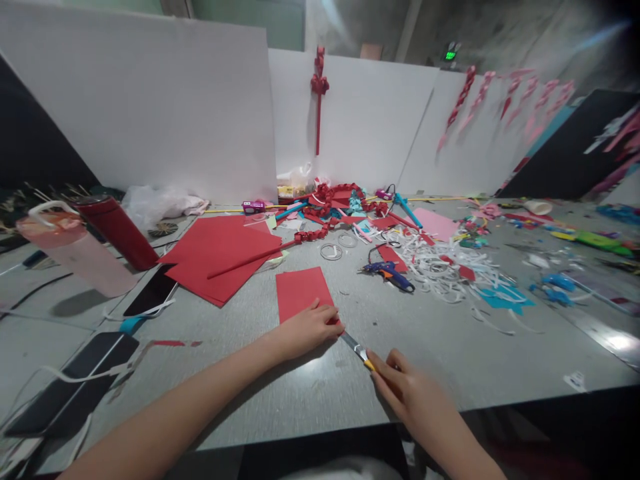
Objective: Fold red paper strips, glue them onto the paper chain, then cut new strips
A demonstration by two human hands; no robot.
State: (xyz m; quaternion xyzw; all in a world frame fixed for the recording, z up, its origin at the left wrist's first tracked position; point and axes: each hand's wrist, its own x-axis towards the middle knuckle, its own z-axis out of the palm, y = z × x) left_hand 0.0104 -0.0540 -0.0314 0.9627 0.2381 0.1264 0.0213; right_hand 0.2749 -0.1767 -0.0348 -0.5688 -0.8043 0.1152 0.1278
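My left hand [311,329] rests on a folded-looking sheet of red paper [304,288], its bent fingers holding the lower right corner. The hand covers the sheet's near part. In my right hand [400,381] is a utility knife [356,347] with a yellow part at the grip and a long metal blade. The blade points up and left, its tip reaching the paper's corner beside my left fingertips. Whether the tip lies under or between layers of the paper, I cannot tell.
Larger red sheets [220,247] lie at the left, a red-wrapped stick across them. A blue glue gun [387,275] and white paper strips [440,263] are at the right. Two bottles [90,257] and phones [75,387] stand or lie left. White boards [350,113] rise behind.
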